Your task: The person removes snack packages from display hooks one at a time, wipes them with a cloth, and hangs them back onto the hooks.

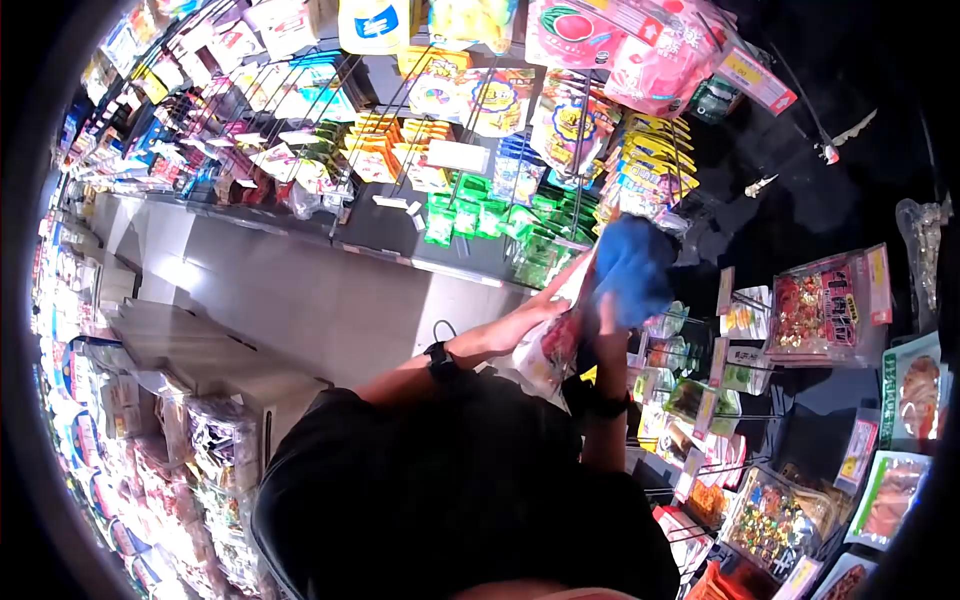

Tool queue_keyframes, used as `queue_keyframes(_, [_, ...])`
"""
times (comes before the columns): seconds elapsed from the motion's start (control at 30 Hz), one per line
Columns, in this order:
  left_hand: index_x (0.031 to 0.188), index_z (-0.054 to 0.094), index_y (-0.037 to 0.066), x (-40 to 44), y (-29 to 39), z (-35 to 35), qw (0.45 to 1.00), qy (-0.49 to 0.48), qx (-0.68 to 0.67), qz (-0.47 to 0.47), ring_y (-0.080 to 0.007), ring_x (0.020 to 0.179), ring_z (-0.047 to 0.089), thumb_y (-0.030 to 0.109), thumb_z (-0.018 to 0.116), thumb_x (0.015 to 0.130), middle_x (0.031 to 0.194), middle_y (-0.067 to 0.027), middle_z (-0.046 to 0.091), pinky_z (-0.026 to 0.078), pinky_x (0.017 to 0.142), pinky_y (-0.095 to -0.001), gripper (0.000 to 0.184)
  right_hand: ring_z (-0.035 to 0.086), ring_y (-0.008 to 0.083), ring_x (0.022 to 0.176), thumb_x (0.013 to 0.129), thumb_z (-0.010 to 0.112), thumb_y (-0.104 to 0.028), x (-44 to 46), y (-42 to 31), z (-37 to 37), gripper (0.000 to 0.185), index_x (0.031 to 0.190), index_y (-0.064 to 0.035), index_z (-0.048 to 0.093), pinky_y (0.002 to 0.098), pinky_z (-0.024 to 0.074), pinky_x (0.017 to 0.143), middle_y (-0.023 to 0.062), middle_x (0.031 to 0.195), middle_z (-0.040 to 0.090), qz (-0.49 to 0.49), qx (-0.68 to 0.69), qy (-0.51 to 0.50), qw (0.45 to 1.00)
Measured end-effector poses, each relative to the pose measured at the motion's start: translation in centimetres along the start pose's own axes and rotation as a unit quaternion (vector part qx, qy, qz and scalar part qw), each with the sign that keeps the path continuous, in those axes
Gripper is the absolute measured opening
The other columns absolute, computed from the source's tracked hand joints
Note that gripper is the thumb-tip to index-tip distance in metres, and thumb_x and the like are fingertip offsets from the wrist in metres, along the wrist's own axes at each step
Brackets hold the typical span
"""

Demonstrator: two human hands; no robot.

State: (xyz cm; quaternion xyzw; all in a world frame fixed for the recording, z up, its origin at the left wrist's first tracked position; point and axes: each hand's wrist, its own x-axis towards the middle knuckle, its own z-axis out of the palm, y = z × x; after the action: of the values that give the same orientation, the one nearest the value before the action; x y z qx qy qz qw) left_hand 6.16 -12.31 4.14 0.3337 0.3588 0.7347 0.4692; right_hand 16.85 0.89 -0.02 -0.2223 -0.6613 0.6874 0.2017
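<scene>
My left hand (545,305), with a dark watch on its wrist, grips a white and pink plastic package (548,355) in front of my chest. Its fingers are partly hidden along the package's far edge. My right hand (609,318) is closed on a crumpled blue cloth (636,268) just to the right. The cloth appears to lie against or right beside the package's upper end; I cannot tell if they touch. A dark band circles my right wrist.
Hanging snack bags (490,105) fill pegs ahead, with green packets (465,215) below. To the right, metal hooks carry a red packet (818,308) and price tags. A lit shelf of packages (220,440) stands left, beyond the grey floor (270,290).
</scene>
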Motion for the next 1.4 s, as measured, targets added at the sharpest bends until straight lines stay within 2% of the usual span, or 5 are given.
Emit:
queue_keyframes(0.3, [0.142,0.026,0.003,-8.8,7.6,-3.2,0.972,0.233,0.0,0.025,-0.0172,0.126,0.033,0.028,0.043,0.096,0.14,-0.0086,0.033,0.026,0.105,-0.0308,0.055,0.053,0.026,0.097,0.088,0.059,-0.02,-8.3,-3.6,9.7,0.024,0.106,-0.0053,0.055,0.0368,0.037,0.093,0.0114,0.099,0.056,-0.293,-0.086,-0.214,0.928])
queue_keyframes(0.57, [0.13,0.041,0.001,-18.4,8.5,0.2,0.93,0.344,-0.046,0.121,-0.0143,0.105,0.05,0.027,0.048,0.096,0.119,-0.0058,0.051,0.043,0.091,-0.0295,0.043,0.056,0.0211,0.093,0.088,0.06,-0.019,-0.4,-8.3,19.5,0.025,0.107,-0.0035,0.057,0.0375,0.0438,0.083,0.0112,0.103,0.059,-0.102,-0.069,-0.221,0.967])
queue_keyframes(0.83, [0.132,0.038,0.001,-27.3,11.3,-2.1,0.861,0.435,0.071,0.252,-0.0152,0.108,0.049,0.025,0.049,0.096,0.123,-0.0068,0.049,0.042,0.093,-0.0303,0.045,0.048,0.0366,0.111,0.086,0.061,-0.02,-7.9,-2.5,23.9,0.039,0.121,-0.0068,0.054,0.0474,0.0341,0.097,0.0213,0.122,0.049,-0.339,-0.18,-0.514,0.767])
queue_keyframes(1.17, [0.138,0.031,0.003,-27.6,12.2,-1.9,0.837,0.452,0.063,0.302,-0.0164,0.111,0.048,0.023,0.052,0.094,0.128,-0.008,0.045,0.041,0.096,-0.0321,0.052,0.057,0.0244,0.104,0.086,0.064,-0.032,-4.9,-5.6,33.3,0.05,0.12,0.0022,0.052,0.0348,0.0419,0.094,0.0135,0.108,0.062,0.075,-0.024,-0.391,0.917])
queue_keyframes(1.4, [0.136,0.035,0.001,-29.0,9.9,-2.3,0.868,0.415,-0.101,0.252,-0.0174,0.11,0.049,0.025,0.048,0.096,0.125,-0.0072,0.049,0.039,0.098,-0.0317,0.048,0.048,0.0296,0.116,0.082,0.065,-0.029,-9.0,-2.4,27.0,0.047,0.118,-0.001,0.052,0.0423,0.0312,0.103,0.0191,0.121,0.052,-0.215,-0.171,-0.43,0.86])
